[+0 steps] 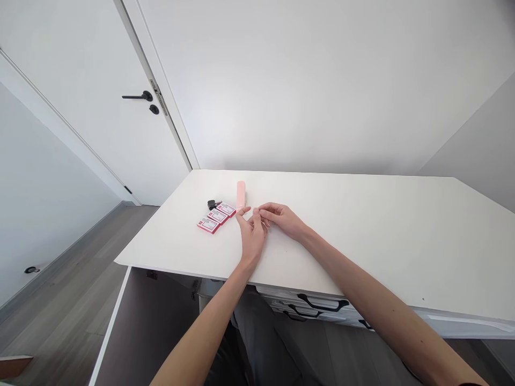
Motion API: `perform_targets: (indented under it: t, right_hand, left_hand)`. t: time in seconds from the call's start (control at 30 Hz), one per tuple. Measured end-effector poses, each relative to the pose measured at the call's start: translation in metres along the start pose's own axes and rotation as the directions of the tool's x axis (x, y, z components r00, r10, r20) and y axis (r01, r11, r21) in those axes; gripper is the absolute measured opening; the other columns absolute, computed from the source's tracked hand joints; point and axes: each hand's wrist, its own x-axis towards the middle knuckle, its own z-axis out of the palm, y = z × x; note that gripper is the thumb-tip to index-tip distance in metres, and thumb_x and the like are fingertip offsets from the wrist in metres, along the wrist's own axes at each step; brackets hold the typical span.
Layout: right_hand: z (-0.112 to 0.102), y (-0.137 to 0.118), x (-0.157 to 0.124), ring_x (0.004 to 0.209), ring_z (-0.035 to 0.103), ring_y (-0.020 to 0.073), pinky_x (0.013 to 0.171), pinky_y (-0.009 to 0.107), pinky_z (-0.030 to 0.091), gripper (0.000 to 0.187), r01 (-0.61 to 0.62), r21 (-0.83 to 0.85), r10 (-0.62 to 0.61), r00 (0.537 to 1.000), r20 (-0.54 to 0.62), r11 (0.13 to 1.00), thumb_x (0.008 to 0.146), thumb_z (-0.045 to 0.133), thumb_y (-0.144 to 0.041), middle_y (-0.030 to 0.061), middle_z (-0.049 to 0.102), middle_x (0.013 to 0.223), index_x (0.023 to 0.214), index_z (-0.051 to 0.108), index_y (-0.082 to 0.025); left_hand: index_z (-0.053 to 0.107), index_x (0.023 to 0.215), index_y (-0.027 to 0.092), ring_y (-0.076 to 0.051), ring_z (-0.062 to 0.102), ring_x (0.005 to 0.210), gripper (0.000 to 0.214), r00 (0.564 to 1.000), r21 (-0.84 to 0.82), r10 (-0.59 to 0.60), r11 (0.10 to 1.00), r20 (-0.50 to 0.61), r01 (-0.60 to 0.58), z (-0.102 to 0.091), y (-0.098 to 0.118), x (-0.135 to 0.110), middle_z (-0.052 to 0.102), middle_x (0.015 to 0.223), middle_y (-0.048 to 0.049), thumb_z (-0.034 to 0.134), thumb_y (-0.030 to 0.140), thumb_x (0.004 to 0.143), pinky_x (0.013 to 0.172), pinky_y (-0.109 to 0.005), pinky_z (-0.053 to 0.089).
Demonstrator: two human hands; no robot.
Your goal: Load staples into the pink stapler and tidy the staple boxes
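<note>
Left hand (252, 233): fingers bent, tips meeting the right's; whether anything is grasped cannot be told.
Right hand (281, 217): thumb and forefinger drawn together; grasp likewise unclear.
Fingertip work: best done with light pressure, both hands low over the white tabletop (382, 225).
Pink object (241, 194): on the tabletop, just beyond the left fingers.
Pink object axis: lengthwise from person toward wall (301, 80); front end unclear.

Boxes (218, 216) on tabletop (362, 225), left of left hand (252, 235); wall (322, 96) behind
</note>
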Motion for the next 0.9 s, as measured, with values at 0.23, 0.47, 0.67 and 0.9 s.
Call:
perform_targets:
  t: [0.23,0.47,0.67,0.9]
  right_hand:
    - [-0.01,-0.002,-0.006,0.095,0.064,0.0171,0.096,0.035,0.05,0.032,-0.02,0.206,0.05,0.988,-0.144,0.978,0.083,0.086,-0.052,0.0047,0.072,0.11,0.096,0.079,-0.024]
    - [-0.014,-0.006,-0.015,0.092,0.06,0.0163,0.095,0.035,0.048,0.029,-0.049,0.22,0.082,0.986,-0.143,0.974,0.085,0.085,-0.051,0.0049,0.069,0.11,0.095,0.081,-0.024]
    - [-0.013,-0.007,-0.016,0.092,0.061,0.0165,0.096,0.036,0.048,0.03,-0.06,0.223,0.091,0.988,-0.128,0.973,0.084,0.086,-0.052,0.005,0.069,0.11,0.094,0.08,-0.024]
    - [-0.013,-0.006,-0.016,0.101,0.066,0.0191,0.099,0.037,0.051,0.031,-0.053,0.213,0.079,0.99,-0.117,0.976,0.086,0.085,-0.053,0.0058,0.072,0.113,0.096,0.08,-0.024]
  left_hand:
    - [0.043,0.11,0.025,-0.017,0.058,0.066,0.026,0.986,0.296,0.165,0.944,-0.037,-0.147,-0.018,-0.001,0.003,0.064,0.083,-0.0002,0.043,0.051,0.108,0.064,-0.03,0.046]
    - [0.056,0.125,0.017,-0.04,0.047,0.135,0.039,0.841,0.917,0.542,0.341,-0.01,-0.209,-0.111,0.016,0.018,0.052,0.141,-0.0219,0.065,0.034,0.091,0.115,-0.06,0.037]
    - [0.039,0.146,0.019,-0.041,0.036,0.151,0.071,0.945,0.943,0.323,0.328,-0.055,-0.058,-0.151,0.022,0.013,0.061,0.146,-0.0181,0.071,0.048,0.089,0.121,-0.063,0.031]
    - [0.047,0.138,0.02,-0.038,0.054,0.136,0.066,0.901,0.875,0.422,0.47,-0.106,-0.118,-0.148,0.029,0.004,0.062,0.141,-0.016,0.075,0.051,0.087,0.114,-0.056,0.044]
